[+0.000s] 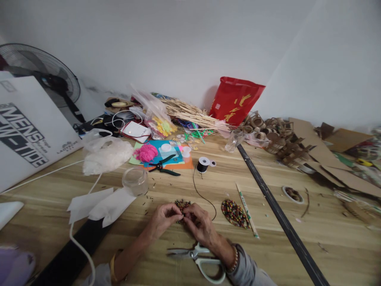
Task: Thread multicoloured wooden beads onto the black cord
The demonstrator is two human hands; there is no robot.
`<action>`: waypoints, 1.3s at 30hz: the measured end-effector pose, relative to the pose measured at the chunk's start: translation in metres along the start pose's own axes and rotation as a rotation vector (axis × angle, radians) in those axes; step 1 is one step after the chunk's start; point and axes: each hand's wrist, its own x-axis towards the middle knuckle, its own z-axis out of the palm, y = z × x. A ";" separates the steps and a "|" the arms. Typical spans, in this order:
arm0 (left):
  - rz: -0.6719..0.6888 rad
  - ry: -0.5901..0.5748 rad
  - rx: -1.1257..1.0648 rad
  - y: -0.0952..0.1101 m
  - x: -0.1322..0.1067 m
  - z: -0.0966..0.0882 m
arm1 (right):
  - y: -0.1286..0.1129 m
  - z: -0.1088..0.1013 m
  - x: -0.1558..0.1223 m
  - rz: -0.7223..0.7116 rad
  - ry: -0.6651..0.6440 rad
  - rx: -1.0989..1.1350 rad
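Observation:
My left hand (pixel 166 216) and my right hand (pixel 201 223) meet at the front middle of the table, thumbs and forefingers pinched together. Whatever lies between the fingertips is too small to name. Just behind the fingers is a small heap of mixed beads (pixel 182 204), partly covered by my hands. To the right lies a coil of strung multicoloured beads (pixel 234 213). A black cord (pixel 205 197) curves across the table from a spool (pixel 203 164). Scissors with pale handles (pixel 208 262) lie partly under my right forearm.
A clear jar (pixel 135 181), pruning shears (pixel 163 165) and pink yarn (pixel 145 152) lie beyond my left hand. A green-and-white straw-like stick (pixel 247 210) lies beside the coil. Farther right are a black strip (pixel 276 210) and a small dish (pixel 292 194). A red bag (pixel 236 101) stands at the back.

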 end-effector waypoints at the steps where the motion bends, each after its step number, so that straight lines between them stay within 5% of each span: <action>1: 0.005 -0.003 0.002 0.000 0.000 0.000 | -0.001 0.000 0.000 -0.006 -0.008 0.001; 18: 0.073 -0.021 0.084 0.001 0.000 -0.002 | -0.006 -0.003 0.001 -0.070 -0.072 -0.030; 39: 0.092 -0.021 0.148 0.001 -0.001 -0.001 | 0.006 0.002 -0.003 -0.043 0.013 -0.031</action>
